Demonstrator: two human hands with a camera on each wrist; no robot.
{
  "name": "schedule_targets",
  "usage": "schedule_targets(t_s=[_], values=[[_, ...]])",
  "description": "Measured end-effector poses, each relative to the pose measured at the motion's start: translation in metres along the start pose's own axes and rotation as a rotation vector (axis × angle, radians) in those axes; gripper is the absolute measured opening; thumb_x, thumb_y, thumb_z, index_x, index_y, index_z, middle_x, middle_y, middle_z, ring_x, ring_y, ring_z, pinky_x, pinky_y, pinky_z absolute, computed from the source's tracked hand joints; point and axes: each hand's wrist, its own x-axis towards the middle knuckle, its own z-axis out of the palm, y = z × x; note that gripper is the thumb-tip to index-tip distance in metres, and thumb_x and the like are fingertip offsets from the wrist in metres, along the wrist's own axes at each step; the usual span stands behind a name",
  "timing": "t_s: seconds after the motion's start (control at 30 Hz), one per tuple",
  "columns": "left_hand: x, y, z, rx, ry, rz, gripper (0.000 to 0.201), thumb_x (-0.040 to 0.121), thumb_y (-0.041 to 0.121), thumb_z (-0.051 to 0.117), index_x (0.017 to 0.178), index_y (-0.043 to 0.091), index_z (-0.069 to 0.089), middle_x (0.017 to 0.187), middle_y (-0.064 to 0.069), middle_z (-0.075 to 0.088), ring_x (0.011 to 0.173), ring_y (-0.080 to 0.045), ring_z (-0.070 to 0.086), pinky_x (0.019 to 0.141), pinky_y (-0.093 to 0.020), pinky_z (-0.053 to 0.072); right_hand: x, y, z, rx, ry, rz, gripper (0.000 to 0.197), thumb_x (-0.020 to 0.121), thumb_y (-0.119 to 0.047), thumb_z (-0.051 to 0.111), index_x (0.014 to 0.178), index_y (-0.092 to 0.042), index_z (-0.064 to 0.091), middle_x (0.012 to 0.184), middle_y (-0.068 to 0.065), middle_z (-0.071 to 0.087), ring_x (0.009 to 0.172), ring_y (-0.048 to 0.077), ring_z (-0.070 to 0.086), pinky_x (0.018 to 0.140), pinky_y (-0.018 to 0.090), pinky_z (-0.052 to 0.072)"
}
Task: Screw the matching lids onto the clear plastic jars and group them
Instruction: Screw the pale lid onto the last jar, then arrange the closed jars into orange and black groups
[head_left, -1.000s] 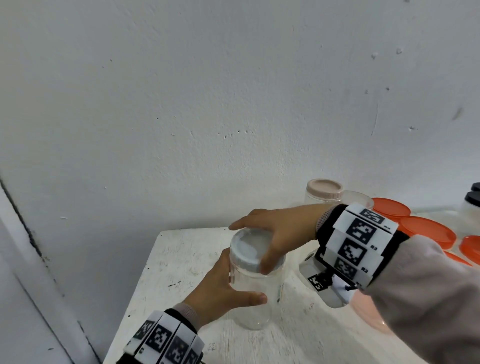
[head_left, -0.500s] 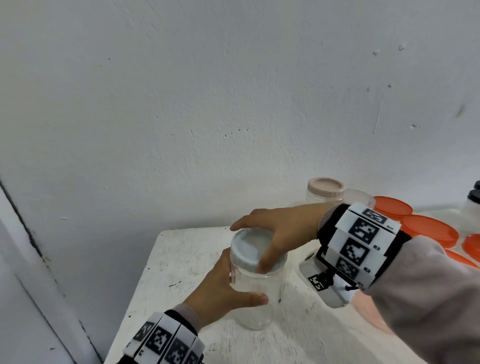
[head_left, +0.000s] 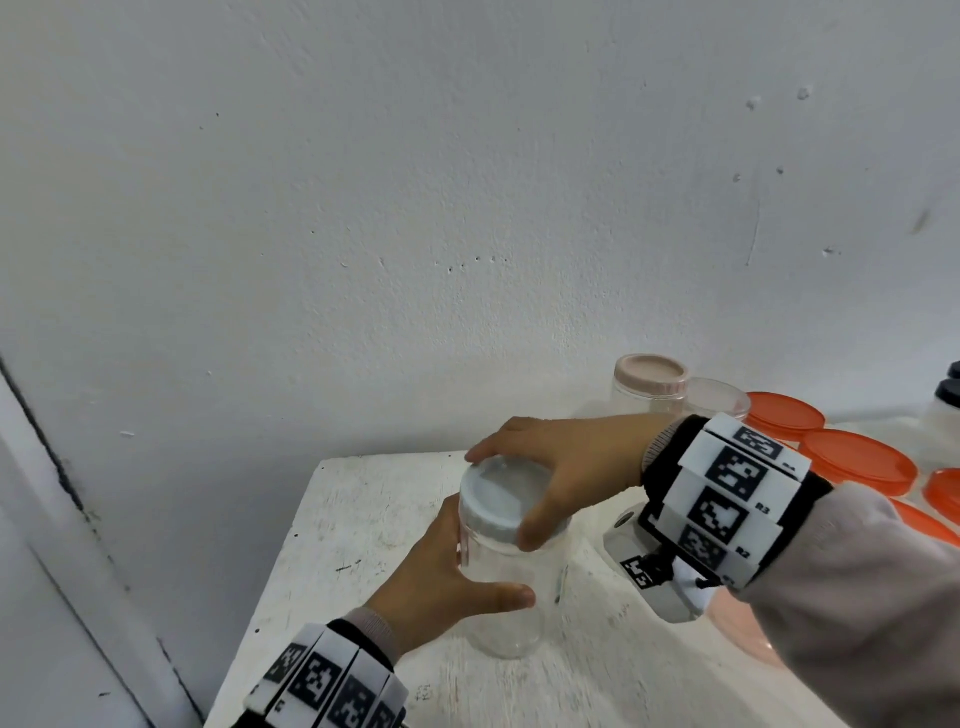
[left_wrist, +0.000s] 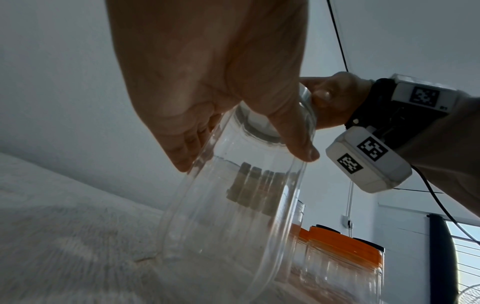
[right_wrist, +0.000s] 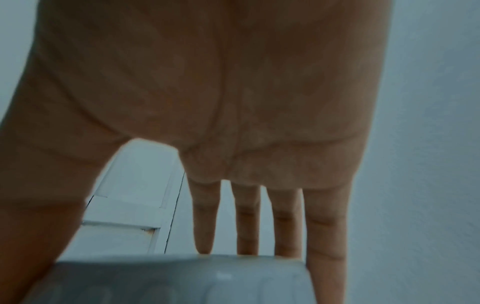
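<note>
White wall (head_left: 467, 208) behind, filling most of the head view. White painted table (head_left: 363, 519), scuffed, set against that wall. Cluster of orange lids (head_left: 857, 460) on clear containers at far right, well apart from the work. Clear jar with pink lid (head_left: 650, 382), far right of centre against the wall, already capped; a second clear jar just beside it, partly hidden by the right wrist. Clear jar (head_left: 506, 618), standing upright on the table near the left corner, in work. Right hand (head_left: 566, 467) arched over the jar's top, thumb on the near edge and fingers (right_wrist: 249, 222) reaching down the far edge, clamped round the white lid (head_left: 498, 499). Left hand (head_left: 447, 587) wrapped round the jar body below the lid, thumb across the near side, holding it steady. Lid seated level on the jar mouth; how far the thread has run cannot be told. Step in hand, by judgement: screwing this lid down. Next move likely calls for a further twist of the right hand against the left's hold until snug, then shifting the capped jar toward the others at right for grouping.
</note>
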Motion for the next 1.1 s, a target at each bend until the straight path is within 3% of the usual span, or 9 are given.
schedule_targets(t_s=[0.13, 0.27, 0.4, 0.53, 0.67, 0.77, 0.9, 1.0, 1.1], values=[[-0.002, 0.001, 0.0, -0.006, 0.002, 0.001, 0.085, 0.049, 0.055, 0.088, 0.115, 0.059, 0.034, 0.108, 0.047, 0.049, 0.099, 0.028, 0.045, 0.07, 0.002, 0.041, 0.002, 0.001, 0.006, -0.008, 0.079, 0.017, 0.082, 0.072, -0.062, 0.07, 0.141, -0.042, 0.03, 0.129, -0.015, 0.037, 0.117, 0.01, 0.041, 0.099, 0.035, 0.042], [-0.004, 0.005, 0.002, 0.008, 0.018, 0.001, 0.086, 0.046, 0.057, 0.087, 0.113, 0.059, 0.034, 0.109, 0.044, 0.049, 0.099, 0.028, 0.045, 0.068, 0.002, 0.041, 0.003, 0.0, 0.016, -0.053, 0.153, 0.021, 0.081, 0.074, -0.067, 0.064, 0.141, -0.037, 0.03, 0.125, -0.01, 0.038, 0.114, 0.013, 0.037, 0.095, 0.036, 0.042], [-0.005, 0.007, 0.003, 0.02, 0.047, 0.003, 0.083, 0.05, 0.051, 0.089, 0.114, 0.058, 0.035, 0.116, 0.035, 0.05, 0.105, 0.015, 0.049, 0.071, -0.001, 0.042, 0.004, 0.0, 0.026, -0.103, 0.225, 0.006, 0.079, 0.078, -0.067, 0.058, 0.143, -0.032, 0.03, 0.129, -0.004, 0.038, 0.117, 0.017, 0.035, 0.096, 0.036, 0.039], [-0.007, 0.008, 0.006, 0.006, 0.068, -0.002, 0.085, 0.046, 0.057, 0.084, 0.114, 0.058, 0.035, 0.12, 0.032, 0.05, 0.109, 0.009, 0.05, 0.073, -0.003, 0.042, 0.003, 0.003, 0.033, -0.145, 0.257, -0.03, 0.077, 0.082, -0.069, 0.051, 0.144, -0.03, 0.028, 0.133, -0.002, 0.037, 0.118, 0.019, 0.034, 0.099, 0.037, 0.038], [-0.008, 0.01, 0.007, -0.009, 0.035, 0.011, 0.084, 0.053, 0.055, 0.085, 0.118, 0.059, 0.031, 0.123, 0.034, 0.046, 0.109, 0.021, 0.044, 0.074, 0.002, 0.04, -0.001, 0.02, 0.013, 0.025, 0.19, -0.028, 0.08, 0.079, -0.074, 0.047, 0.146, -0.036, 0.028, 0.143, -0.008, 0.036, 0.129, 0.015, 0.033, 0.107, 0.037, 0.031], [-0.01, 0.012, 0.006, -0.02, -0.001, -0.014, 0.087, 0.054, 0.056, 0.086, 0.117, 0.064, 0.027, 0.121, 0.043, 0.041, 0.106, 0.029, 0.039, 0.073, 0.005, 0.037, 0.002, 0.05, -0.015, 0.104, 0.296, 0.073, 0.08, 0.077, -0.072, 0.051, 0.145, -0.037, 0.031, 0.142, -0.01, 0.038, 0.127, 0.013, 0.037, 0.105, 0.033, 0.032], [-0.011, 0.02, 0.0, -0.008, 0.03, -0.019, 0.086, 0.055, 0.056, 0.085, 0.11, 0.078, 0.024, 0.116, 0.051, 0.039, 0.107, 0.028, 0.04, 0.077, 0.004, 0.038, 0.02, 0.104, -0.046, 0.022, 0.387, 0.333, 0.075, 0.082, -0.064, 0.056, 0.144, -0.028, 0.034, 0.145, 0.002, 0.036, 0.131, 0.024, 0.037, 0.107, 0.043, 0.034], [-0.009, 0.028, -0.008, -0.007, 0.059, 0.006, 0.095, 0.052, 0.059, 0.084, 0.122, 0.069, 0.021, 0.119, 0.054, 0.035, 0.113, 0.025, 0.038, 0.087, 0.001, 0.039, 0.035, 0.14, -0.056, -0.09, 0.352, 0.541, 0.078, 0.083, -0.067, 0.053, 0.146, -0.026, 0.032, 0.148, 0.008, 0.033, 0.135, 0.032, 0.031, 0.107, 0.047, 0.032], [-0.003, 0.036, -0.016, 0.028, 0.048, 0.025, 0.102, 0.049, 0.061, 0.083, 0.131, 0.059, 0.023, 0.123, 0.047, 0.039, 0.118, 0.016, 0.043, 0.097, -0.006, 0.039, 0.045, 0.162, -0.06, -0.152, 0.285, 0.662, 0.08, 0.084, -0.07, 0.047, 0.147, -0.025, 0.027, 0.149, 0.012, 0.03, 0.134, 0.036, 0.034, 0.105, 0.045, 0.032]])
